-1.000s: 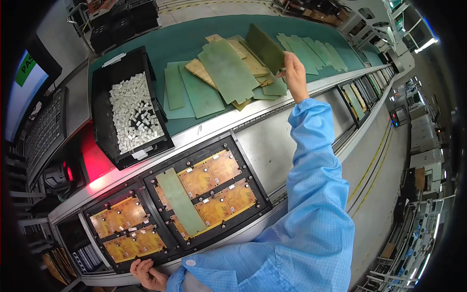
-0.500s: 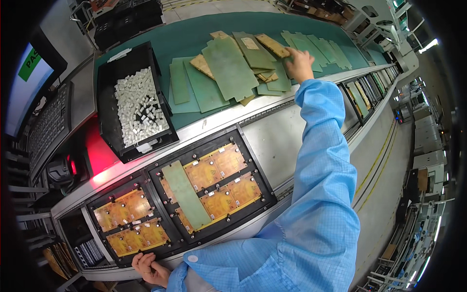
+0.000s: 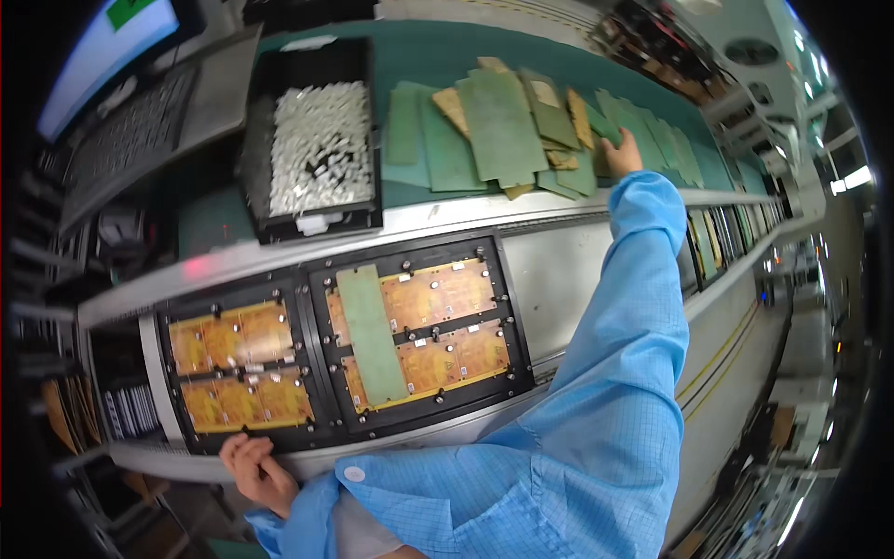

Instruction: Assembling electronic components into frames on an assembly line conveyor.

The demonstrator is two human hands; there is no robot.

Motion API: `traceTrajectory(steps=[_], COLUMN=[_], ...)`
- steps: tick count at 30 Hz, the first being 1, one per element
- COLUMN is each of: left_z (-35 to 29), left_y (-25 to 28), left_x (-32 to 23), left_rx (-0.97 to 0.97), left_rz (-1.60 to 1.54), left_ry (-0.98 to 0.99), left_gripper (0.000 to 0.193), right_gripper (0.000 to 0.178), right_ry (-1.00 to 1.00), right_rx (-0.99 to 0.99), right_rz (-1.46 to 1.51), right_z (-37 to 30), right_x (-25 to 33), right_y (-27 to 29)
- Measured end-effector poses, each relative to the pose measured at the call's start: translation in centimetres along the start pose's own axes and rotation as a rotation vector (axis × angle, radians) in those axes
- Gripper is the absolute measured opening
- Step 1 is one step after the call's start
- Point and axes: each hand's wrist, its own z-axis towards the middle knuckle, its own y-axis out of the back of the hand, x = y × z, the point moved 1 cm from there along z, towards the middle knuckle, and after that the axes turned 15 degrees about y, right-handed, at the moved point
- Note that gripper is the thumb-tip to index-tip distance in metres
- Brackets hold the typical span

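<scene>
The right hand (image 3: 622, 152) reaches far forward over the green work surface (image 3: 410, 56), fingers bent at the near end of a small, flat green sheet (image 3: 602, 123). That sheet lies just beyond the fingertips, its long axis slanting away and to the left of the hand; whether the fingers pinch it or only touch it, I cannot tell. Just left of it, a narrow, rough-edged tan board (image 3: 579, 118) has its long axis running away from the person.

Further left of the right hand, a broad, pale green notched sheet (image 3: 503, 130) lies on a loose pile, its long axis also pointing away, the far end leaning slightly left.

The left hand (image 3: 259, 473) is close to the body, fingers loosely curled at the near edge of a black rectangular frame (image 3: 312, 433) holding orange circuit boards (image 3: 233, 335). Nothing shows in its grasp, though the palm is hidden. Ahead and to its right, a long, plain green strip (image 3: 372, 335) lies across orange boards in a second black frame (image 3: 520, 373), its long axis running away from the person with the far end tipped left. Well beyond the left hand stands a black bin (image 3: 375, 177) of small white blocks (image 3: 312, 112).
</scene>
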Motion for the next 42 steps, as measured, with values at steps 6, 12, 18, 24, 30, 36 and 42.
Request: traceTrajectory(steps=[6,12,18,24,30,36,42], left_z=[1.1,0.6,0.6,0.3,0.4,0.9,1.0], left_y=[-0.1,0.0,-0.3,0.3,0.8,1.4,2.2], left_x=[-0.9,-0.5,-0.1,0.9,1.1,1.2,2.0], left_rx=[0.071,0.109,0.12,0.084,0.14,0.221,0.294], left_rz=[0.016,0.063,0.053,0.017,0.0,-0.056,-0.107], left_ry=[-0.017,0.078,0.082,0.072,0.029,0.078,0.062], left_gripper=[0.021,0.02,0.021,0.025,0.025,0.025,0.029], right_gripper=[0.077,0.071,0.08,0.064,0.037,0.05,0.053], right_ry=[0.128,0.304,0.076,-0.067,-0.006,-0.06,-0.002], right_rx=[0.166,0.254,0.243,0.092,-0.046,-0.016,0.045], right_rz=[-0.121,0.192,-0.566,-0.256,0.233,0.259,0.122], right_z=[4.5,4.8,0.9,-14.2,-29.7,-32.9,-33.3], right_x=[-8.7,-6.2,0.5,12.4,29.7,39.4,40.8], right_y=[-0.7,0.2,7.5,16.8,12.0,7.1,6.6])
